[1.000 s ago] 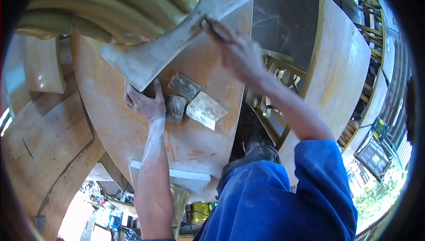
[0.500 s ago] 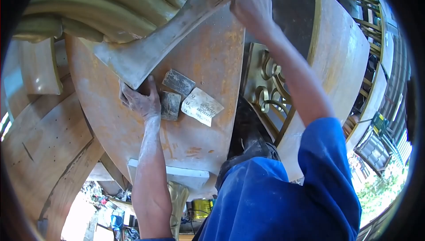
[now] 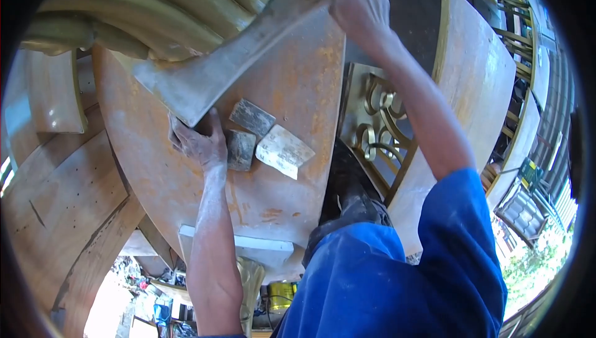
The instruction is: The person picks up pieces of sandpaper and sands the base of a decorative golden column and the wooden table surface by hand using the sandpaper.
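Observation:
A grey-coated curved furniture leg (image 3: 214,77) runs diagonally from lower left to the top of the view, joined to a gold fluted piece (image 3: 143,3). My left hand (image 3: 202,142) is dusty and closes round the leg's lower corner. At the leg's upper end, my right hand (image 3: 360,3) is closed and slightly blurred, its fingertips hidden, so what lies under them cannot be made out. Beside my left hand lie a dark worn abrasive block (image 3: 252,116), a second dark block (image 3: 240,150) and a pale piece of sandpaper (image 3: 282,150) with faded print.
All this rests on a large curved panel (image 3: 279,201) with rusty-brown patches. Gold scrollwork (image 3: 375,114) and another pale panel (image 3: 475,71) stand to the right. Wooden boards (image 3: 74,201) lie at left. A white strip (image 3: 264,246) is near my left forearm.
My right hand has shifted slightly right and down at the leg's upper end. My left hand keeps its place on the lower corner.

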Demonstrator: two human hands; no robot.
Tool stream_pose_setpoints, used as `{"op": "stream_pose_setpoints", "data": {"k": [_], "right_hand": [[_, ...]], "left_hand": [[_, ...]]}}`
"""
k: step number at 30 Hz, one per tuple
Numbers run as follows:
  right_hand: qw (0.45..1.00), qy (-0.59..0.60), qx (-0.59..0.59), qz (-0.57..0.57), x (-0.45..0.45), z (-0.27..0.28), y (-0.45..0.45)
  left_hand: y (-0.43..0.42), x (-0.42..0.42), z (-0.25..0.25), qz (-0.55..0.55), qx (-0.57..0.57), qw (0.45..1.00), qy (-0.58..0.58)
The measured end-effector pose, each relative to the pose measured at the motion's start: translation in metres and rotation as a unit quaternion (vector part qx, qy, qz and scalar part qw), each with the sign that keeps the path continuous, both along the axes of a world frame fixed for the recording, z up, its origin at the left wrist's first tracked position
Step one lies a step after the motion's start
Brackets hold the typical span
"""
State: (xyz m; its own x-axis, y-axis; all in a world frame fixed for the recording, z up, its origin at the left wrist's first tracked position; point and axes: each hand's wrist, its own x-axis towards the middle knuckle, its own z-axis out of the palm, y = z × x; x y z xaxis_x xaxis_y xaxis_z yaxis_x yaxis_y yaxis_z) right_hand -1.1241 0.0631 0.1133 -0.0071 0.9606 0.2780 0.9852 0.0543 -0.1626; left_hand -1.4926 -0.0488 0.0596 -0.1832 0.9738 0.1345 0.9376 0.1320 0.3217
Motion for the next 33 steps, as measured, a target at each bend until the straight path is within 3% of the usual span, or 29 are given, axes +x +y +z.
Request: {"op": "stream_pose_setpoints", "data": {"k": [6,12,16,19,22,24,28,33], "right_hand": [[1.000,-0.023,-0.007,-0.004,-0.011,-0.002,0.058],[0.999,-0.014,0.011,-0.029,-0.017,-0.006,0.029],[1.000,-0.030,-0.006,-0.002,-0.008,-0.004,0.071],[0.997,-0.035,-0.065,0.012,-0.003,-0.014,0.052],[1.000,-0.001,-0.025,0.014,-0.023,0.002,0.000],[1.000,0.005,0.002,0.029,-0.025,0.007,0.022],[0.988,-0.037,-0.147,-0.015,-0.009,0.019,0.074],[0.998,0.009,0.005,0.063,-0.036,0.025,-0.006]], "left_hand": [[0.023,0.005,-0.006,0.007,0.043,0.999,-0.008],[0.006,0.002,-0.002,-0.003,0.030,1.000,-0.002],[0.024,0.005,-0.008,0.015,0.040,0.999,-0.013],[0.005,0.003,-0.002,0.016,0.012,1.000,-0.014],[0.003,-0.002,0.001,-0.004,0.013,1.000,-0.001],[0.017,0.001,-0.004,0.004,0.028,1.000,-0.001],[0.008,0.002,-0.002,0.010,0.014,1.000,-0.010],[0.010,0.004,0.000,0.000,0.024,1.000,0.000]]}}
